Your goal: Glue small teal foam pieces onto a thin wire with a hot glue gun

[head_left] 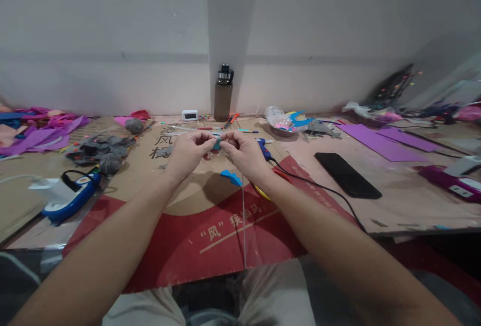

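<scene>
My left hand (192, 149) and my right hand (240, 150) meet above the middle of the cardboard, fingertips pinched together. Between them is a small teal piece (217, 144), perhaps felt, mostly hidden by the fingers; both hands grip it. Below the hands a bright blue cut-out piece (231, 177) lies on the cardboard (191, 185). Just behind my right hand is a blue glue gun (264, 149) with a black cord, partly covered by the hand. A yellow-handled tool (262, 192) shows partly under my right forearm.
A dark water bottle (224, 95) stands at the back beside a small white clock (190, 115). A black phone (347, 175) and purple sheets (383, 143) lie right. Left are a blue power strip (71, 198), grey yarn balls (110, 164) and felt scraps (56, 133). A bowl (283, 129) holds scraps.
</scene>
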A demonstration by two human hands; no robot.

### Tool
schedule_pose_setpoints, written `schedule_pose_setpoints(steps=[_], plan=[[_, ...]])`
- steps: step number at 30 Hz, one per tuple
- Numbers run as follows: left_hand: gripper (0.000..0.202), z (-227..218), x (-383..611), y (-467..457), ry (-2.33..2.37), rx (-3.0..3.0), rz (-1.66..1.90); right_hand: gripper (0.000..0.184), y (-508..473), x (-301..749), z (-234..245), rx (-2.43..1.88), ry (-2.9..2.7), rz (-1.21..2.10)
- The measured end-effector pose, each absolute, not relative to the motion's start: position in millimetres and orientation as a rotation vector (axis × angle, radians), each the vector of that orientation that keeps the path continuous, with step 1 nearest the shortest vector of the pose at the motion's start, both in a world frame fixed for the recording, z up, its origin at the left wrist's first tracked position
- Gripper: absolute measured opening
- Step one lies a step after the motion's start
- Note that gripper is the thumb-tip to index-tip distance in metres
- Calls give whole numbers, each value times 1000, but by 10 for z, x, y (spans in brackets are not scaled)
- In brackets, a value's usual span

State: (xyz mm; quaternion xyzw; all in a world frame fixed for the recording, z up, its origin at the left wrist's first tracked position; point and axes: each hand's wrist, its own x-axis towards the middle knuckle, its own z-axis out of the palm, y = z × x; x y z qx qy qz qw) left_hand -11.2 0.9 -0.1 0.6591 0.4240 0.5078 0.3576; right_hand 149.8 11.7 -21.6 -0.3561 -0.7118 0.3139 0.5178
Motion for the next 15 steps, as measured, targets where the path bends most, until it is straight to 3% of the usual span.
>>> schedule_pose_setpoints(steps=[8,15], plan=[[14,-18,-104,2,1162,1817,1255,14,95,1490,-213,-913,-1712,648],[18,-1,-94,-16,1250,1903,1255,13,88,1501,-201,-963,-1710,608]])
